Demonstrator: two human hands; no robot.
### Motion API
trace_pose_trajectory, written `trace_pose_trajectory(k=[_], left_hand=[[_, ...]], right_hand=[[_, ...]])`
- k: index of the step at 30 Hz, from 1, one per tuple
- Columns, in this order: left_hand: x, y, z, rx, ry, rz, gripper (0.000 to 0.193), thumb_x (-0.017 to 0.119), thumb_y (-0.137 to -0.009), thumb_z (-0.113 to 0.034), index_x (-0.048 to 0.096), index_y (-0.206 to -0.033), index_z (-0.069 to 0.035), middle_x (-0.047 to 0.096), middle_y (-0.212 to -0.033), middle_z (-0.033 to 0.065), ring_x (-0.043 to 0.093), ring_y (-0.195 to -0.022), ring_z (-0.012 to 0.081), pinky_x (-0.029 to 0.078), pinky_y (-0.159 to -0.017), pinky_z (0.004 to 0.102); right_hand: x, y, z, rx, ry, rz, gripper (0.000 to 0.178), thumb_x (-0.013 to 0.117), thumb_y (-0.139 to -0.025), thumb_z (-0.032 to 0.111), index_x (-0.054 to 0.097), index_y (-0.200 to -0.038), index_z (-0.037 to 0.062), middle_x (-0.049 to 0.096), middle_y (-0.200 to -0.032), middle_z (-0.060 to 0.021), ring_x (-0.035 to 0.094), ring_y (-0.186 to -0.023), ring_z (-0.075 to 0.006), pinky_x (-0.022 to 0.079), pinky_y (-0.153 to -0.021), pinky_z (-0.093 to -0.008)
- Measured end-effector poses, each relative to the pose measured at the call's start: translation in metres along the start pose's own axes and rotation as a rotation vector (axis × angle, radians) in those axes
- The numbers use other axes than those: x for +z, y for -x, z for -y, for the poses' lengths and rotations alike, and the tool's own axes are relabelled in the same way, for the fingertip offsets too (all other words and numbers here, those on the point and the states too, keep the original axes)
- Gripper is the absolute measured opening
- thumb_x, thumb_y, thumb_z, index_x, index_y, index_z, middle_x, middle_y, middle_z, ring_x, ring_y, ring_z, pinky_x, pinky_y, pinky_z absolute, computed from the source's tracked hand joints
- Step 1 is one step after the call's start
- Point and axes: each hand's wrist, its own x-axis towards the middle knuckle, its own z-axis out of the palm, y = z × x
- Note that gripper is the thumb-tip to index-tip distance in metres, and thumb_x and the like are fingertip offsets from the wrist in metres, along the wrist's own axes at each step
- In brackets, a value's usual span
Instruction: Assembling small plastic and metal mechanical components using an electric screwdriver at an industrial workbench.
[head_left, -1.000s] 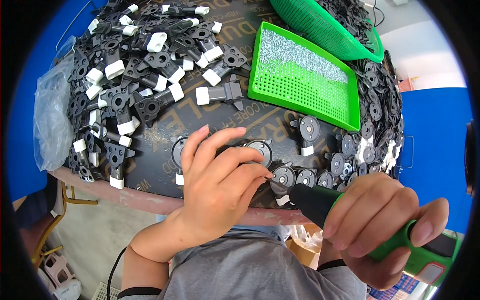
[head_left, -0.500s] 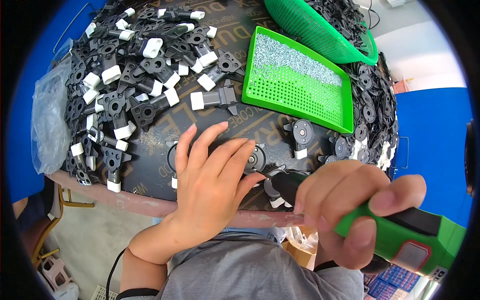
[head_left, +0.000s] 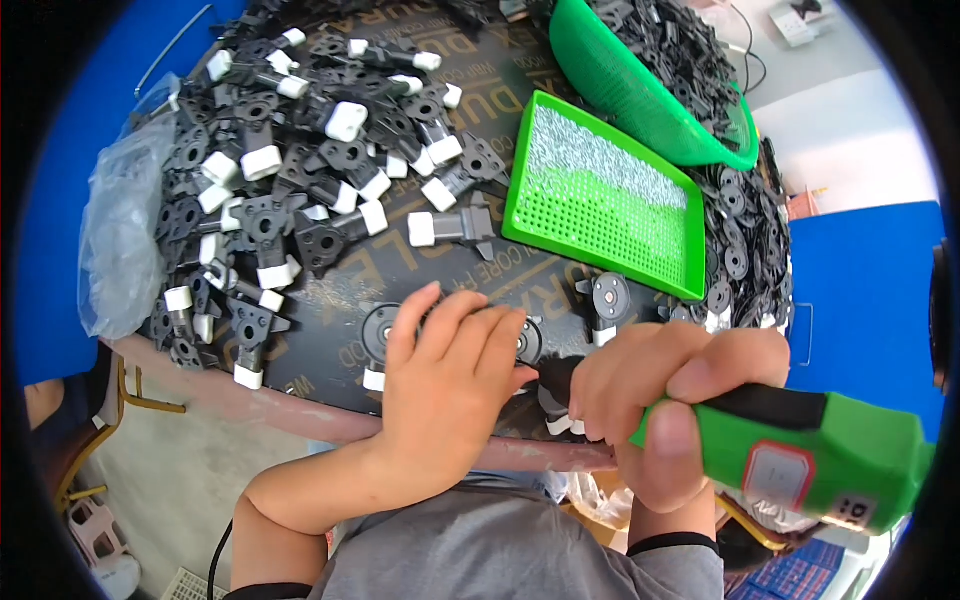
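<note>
My left hand (head_left: 440, 385) is curled down over a black plastic part with a round disc (head_left: 532, 342), gripping it against the board. The fingers hide most of this part. My right hand (head_left: 665, 405) is wrapped around a green and black electric screwdriver (head_left: 725, 445). Its dark nose points left, toward the left thumb and the disc; the bit's exact contact is too small to tell. Beside the left hand lies a similar disc-fitted part (head_left: 378, 335) with a white end. Another disc-fitted part (head_left: 608, 300) lies beyond the screwdriver, and one more is partly hidden beneath its nose.
A green perforated tray (head_left: 515, 215) holds many small silver screws. Behind it stands a green basket (head_left: 585, 70) full of black pieces. Black parts with white ends (head_left: 265, 225) are heaped at left, beside a clear plastic bag (head_left: 125, 230). Black discs (head_left: 735, 240) pile up at right.
The whole view has shifted, so the table's things appear lower and further right. The screwdriver's body now lies more level. Both hands keep their grips.
</note>
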Motion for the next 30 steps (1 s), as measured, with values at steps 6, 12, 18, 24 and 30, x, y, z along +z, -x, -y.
trace_pose_trajectory(k=[6, 12, 18, 24, 30], left_hand=[[-0.016, -0.003, 0.001, -0.002, 0.067, 0.029, 0.059, 0.076, -0.075, -0.032, 0.061, -0.124, -0.002, 0.058, -0.132, 0.0121, 0.049, -0.128, 0.0308, 0.034, -0.109, 0.0473], [-0.074, 0.012, 0.039, -0.098, 0.185, 0.135, 0.058, 0.078, -0.075, -0.018, 0.061, -0.128, -0.002, 0.057, -0.139, 0.0131, 0.051, -0.127, 0.0352, 0.040, -0.105, 0.0448], [-0.049, 0.020, 0.033, -0.186, 0.316, 0.049, 0.042, 0.080, -0.071, -0.008, 0.069, -0.112, -0.004, 0.068, -0.119, 0.0105, 0.060, -0.112, 0.0333, 0.046, -0.098, 0.0417], [-0.027, 0.012, 0.019, -0.140, 0.481, 0.063, 0.052, 0.086, -0.066, -0.010, 0.067, -0.114, -0.004, 0.068, -0.112, 0.0134, 0.061, -0.107, 0.0340, 0.049, -0.093, 0.0419], [-0.026, 0.009, 0.022, -0.202, 0.541, 0.104, 0.056, 0.088, -0.063, -0.012, 0.067, -0.115, -0.004, 0.067, -0.113, 0.0135, 0.061, -0.107, 0.0337, 0.049, -0.092, 0.0417]], right_hand=[[-0.030, -0.025, 0.018, -0.217, -0.164, -0.018, 0.025, 0.062, -0.096, 0.015, 0.042, -0.109, 0.0095, 0.052, -0.064, -0.0081, 0.051, -0.051, -0.0197, 0.047, -0.047, -0.0360], [-0.082, -0.069, 0.000, -0.325, -0.037, -0.366, 0.022, 0.053, -0.097, 0.010, 0.045, -0.117, 0.0080, 0.048, -0.064, -0.0057, 0.048, -0.052, -0.0165, 0.044, -0.049, -0.0326], [-0.084, -0.088, -0.047, -0.367, 0.047, -0.411, 0.020, 0.054, -0.096, 0.001, 0.044, -0.113, -0.0009, 0.053, -0.064, -0.0087, 0.052, -0.049, -0.0169, 0.048, -0.050, -0.0309], [-0.085, -0.097, -0.067, -0.319, 0.035, -0.377, 0.018, 0.053, -0.095, -0.003, 0.043, -0.110, -0.0024, 0.053, -0.062, -0.0069, 0.053, -0.049, -0.0155, 0.046, -0.048, -0.0295], [-0.085, -0.100, -0.074, -0.308, 0.012, -0.376, 0.016, 0.053, -0.096, -0.002, 0.043, -0.109, -0.0027, 0.053, -0.061, -0.0062, 0.052, -0.048, -0.0151, 0.046, -0.048, -0.0296]])
